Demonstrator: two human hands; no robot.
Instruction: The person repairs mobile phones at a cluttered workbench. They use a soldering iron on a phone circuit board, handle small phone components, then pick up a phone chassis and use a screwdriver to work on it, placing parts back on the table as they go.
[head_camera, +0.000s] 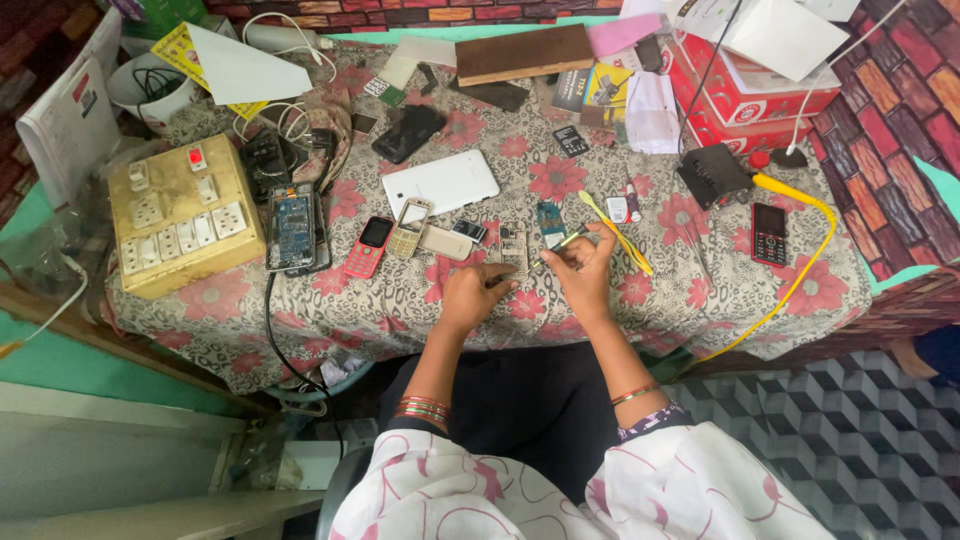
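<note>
Floral cloth in grey and red covers the surface (600, 300), and both hands work at its near middle. The left hand (470, 292) rests fingers-down on the cloth, its fingertips touching the lower edge of 1 small stripped phone frame (514, 246); whether it pinches the frame I cannot tell. The right hand (582, 268) is clenched around 1 thin green-tipped tool (560, 243), whose tip points toward 9 o'clock at the frame. Just past the frame, at 12 o'clock, lies 1 small blue circuit board (550, 222). At 9 o'clock from the hands sit 1 pink keypad phone (369, 246), 1 beige keypad phone (409, 228) and 1 white tablet (441, 184). At 3 o'clock lie 1 yellow-handled tool (616, 236) and 1 black-and-red phone (768, 233). Far at 9 o'clock stands 1 yellowed switchboard (180, 225).
</note>
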